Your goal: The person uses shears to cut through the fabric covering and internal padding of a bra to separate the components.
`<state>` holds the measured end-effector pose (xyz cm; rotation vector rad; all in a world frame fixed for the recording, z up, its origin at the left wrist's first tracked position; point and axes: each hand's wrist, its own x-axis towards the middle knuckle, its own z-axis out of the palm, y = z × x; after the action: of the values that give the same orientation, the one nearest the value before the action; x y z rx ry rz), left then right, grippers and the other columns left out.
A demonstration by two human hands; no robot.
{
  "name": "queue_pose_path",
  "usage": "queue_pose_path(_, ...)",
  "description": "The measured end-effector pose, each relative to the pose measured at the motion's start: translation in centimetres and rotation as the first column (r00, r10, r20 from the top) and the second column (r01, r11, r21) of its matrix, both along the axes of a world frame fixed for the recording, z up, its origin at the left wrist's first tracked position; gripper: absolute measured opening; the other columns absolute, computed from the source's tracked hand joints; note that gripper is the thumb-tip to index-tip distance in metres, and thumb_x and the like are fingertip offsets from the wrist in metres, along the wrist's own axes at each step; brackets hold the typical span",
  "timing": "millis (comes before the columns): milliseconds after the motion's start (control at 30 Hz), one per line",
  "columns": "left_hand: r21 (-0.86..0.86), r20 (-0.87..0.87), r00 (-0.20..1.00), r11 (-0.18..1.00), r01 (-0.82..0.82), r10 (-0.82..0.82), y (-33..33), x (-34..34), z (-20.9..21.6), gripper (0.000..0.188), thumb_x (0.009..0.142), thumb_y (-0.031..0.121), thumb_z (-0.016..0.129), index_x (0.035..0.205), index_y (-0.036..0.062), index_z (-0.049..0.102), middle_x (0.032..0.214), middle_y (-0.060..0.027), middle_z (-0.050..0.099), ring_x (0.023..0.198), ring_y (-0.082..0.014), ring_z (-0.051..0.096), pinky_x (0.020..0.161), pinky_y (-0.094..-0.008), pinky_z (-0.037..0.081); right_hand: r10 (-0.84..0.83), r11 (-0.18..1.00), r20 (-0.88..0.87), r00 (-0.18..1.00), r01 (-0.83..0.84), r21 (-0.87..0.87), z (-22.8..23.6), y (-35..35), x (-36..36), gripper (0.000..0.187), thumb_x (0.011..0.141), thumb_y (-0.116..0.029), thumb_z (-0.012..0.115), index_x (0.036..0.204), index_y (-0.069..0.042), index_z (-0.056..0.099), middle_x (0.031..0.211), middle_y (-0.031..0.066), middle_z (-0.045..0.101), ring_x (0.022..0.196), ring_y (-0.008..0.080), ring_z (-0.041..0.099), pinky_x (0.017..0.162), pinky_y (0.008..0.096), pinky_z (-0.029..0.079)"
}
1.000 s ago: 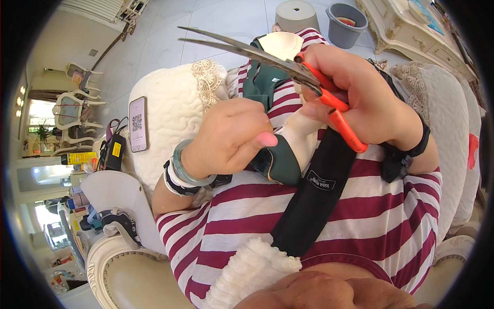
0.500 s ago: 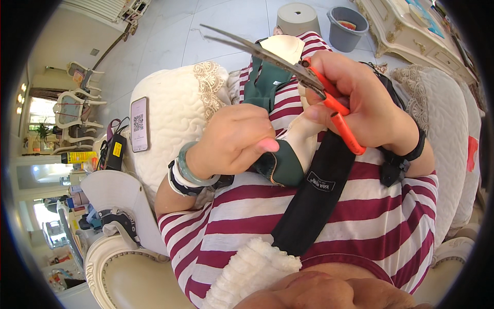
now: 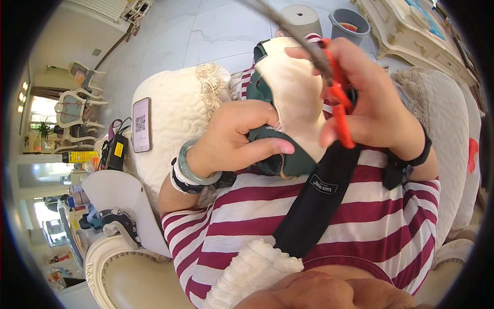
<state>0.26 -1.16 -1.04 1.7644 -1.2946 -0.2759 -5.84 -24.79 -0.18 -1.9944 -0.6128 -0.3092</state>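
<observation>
Shiny floor tiles [image 3: 216, 46] lie past the lap [image 3: 246, 81], where the left hand [image 3: 239, 134] pinches green-and-cream cloth [image 3: 293, 95] and the right hand [image 3: 373, 98] grips red-handled scissors [image 3: 338, 95], best kept clear of the left hand, with cloth pulled tight.

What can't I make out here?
Scissors: tips cut off by the head view's top edge; blades blurred.
Cream-and-green piece: in the head view, the gripped part is hidden by the left hand.
Red thing in the grey bucket: too small in the head view.
</observation>
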Motion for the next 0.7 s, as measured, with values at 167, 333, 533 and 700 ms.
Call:
queue_pose_path(167,0.004,0.004,0.995,0.995,-0.102,0.102,0.1,-0.3,-0.3,0.026,0.071,0.019,0.078,0.075,0.0022,0.059,0.063,-0.0076,0.054,0.052,-0.0221,0.049,0.05,-0.0293,0.039,-0.016,0.949,-0.075,0.997,-0.008,-0.315,1.6,-2.8,-2.4,0.092,0.047,-0.07,0.077,0.098,0.0,0.05,0.074,0.0051,0.045,0.062,0.0187,0.044,0.058,0.0275,0.039)
queue_pose_path(333,-0.047,0.009,0.99,0.989,-0.141,0.141,-0.2,-0.6,0.4,0.026,0.071,0.019,0.078,0.074,0.0026,0.058,0.061,-0.0079,0.053,0.051,-0.0191,0.049,0.048,-0.0285,0.037,0.207,0.882,-0.288,0.935,-0.306,-0.359,1.0,-3.9,-3.6,0.068,0.055,-0.054,0.082,0.086,-0.001,0.052,0.061,0.0113,0.045,0.055,0.0333,0.045,0.053,0.0366,0.038)
queue_pose_path(533,-0.076,0.062,0.988,0.988,-0.133,0.138,-0.1,-0.5,0.2,0.029,0.072,0.014,0.079,0.072,0.0021,0.053,0.065,-0.006,0.056,0.055,-0.0105,0.05,0.051,-0.0229,0.038,0.198,0.839,-0.367,0.909,-0.351,-0.415,1.2,-4.3,-4.1,0.073,0.055,-0.062,0.077,0.086,0.0,0.053,0.061,0.0091,0.053,0.057,0.0332,0.052,0.053,0.0361,0.041)
queue_pose_path(700,-0.096,0.092,0.983,0.984,-0.148,0.157,-0.1,-0.7,0.3,0.028,0.071,0.013,0.079,0.072,0.0021,0.053,0.064,-0.0058,0.055,0.054,-0.0106,0.05,0.05,-0.0231,0.037,0.216,0.855,-0.394,0.893,-0.368,-0.365,1.1,-4.3,-3.9,0.069,0.058,-0.06,0.077,0.082,0.0,0.052,0.061,0.011,0.05,0.056,0.0349,0.049,0.052,0.0377,0.039)
